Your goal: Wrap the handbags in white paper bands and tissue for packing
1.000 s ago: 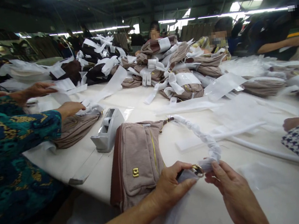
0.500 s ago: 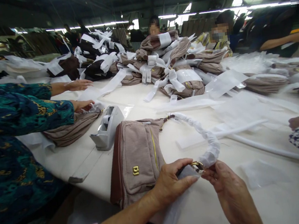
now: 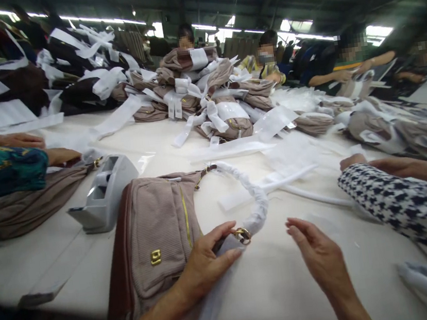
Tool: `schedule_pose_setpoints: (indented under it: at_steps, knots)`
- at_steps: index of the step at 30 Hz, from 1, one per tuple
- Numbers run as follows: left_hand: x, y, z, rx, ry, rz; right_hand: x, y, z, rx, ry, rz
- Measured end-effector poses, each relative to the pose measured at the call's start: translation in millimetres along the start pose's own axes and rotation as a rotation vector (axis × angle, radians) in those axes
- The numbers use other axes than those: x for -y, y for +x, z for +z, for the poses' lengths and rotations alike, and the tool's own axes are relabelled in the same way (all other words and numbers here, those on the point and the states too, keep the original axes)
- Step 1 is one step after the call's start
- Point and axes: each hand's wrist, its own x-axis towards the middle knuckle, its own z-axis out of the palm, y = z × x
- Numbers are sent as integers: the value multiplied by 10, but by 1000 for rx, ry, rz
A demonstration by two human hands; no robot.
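Note:
A taupe corduroy handbag [image 3: 156, 234] with a brown base, a yellow zip and a gold emblem lies on the table in front of me. Its strap [image 3: 254, 191], wrapped in crinkled white material, curves round to a gold ring [image 3: 243, 236]. My left hand [image 3: 205, 257] grips the strap end just below that ring, thumb and forefinger around it. From under this hand a strip of translucent white wrapping [image 3: 211, 300] hangs down past the table edge. My right hand [image 3: 320, 250] is held apart to the right of the ring, fingers stretched out, with nothing visible in it.
A grey tape dispenser [image 3: 110, 193] stands left of the handbag. Across the table is a heap of wrapped handbags [image 3: 205, 93]. Co-workers' arms reach in: a teal patterned sleeve [image 3: 4, 165] at left, a houndstooth sleeve [image 3: 393, 200] at right. Loose white sheets [image 3: 291, 155] lie about.
My right hand has let go near the gold ring and moved off to the right. The view has turned right, and the houndstooth-sleeved arm reaches further in. My left hand keeps its grip.

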Motion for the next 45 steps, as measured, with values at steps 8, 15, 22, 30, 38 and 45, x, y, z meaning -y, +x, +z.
schedule_pose_setpoints:
  at_steps: [8, 15, 22, 30, 38, 45]
  knots:
    - [-20, 49, 31, 29, -164, -34, -510, 408, -371, -150, -390, -26]
    - [47, 61, -9, -19, -344, -61, -372, 301, -313, 11, 149, 175]
    - [9, 66, -14, -29, -366, 17, 27, 29, 105, 116, 1011, 516]
    - [1, 47, -37, -60, -311, 110, 373, -158, 975, 183, 1269, 458]
    - [149, 74, 1, -65, -671, -75, 183, -123, 1038, 199, 1208, 503]
    - [183, 147, -38, 111, -843, -296, 282, -58, 1023, 310, 1119, 535]
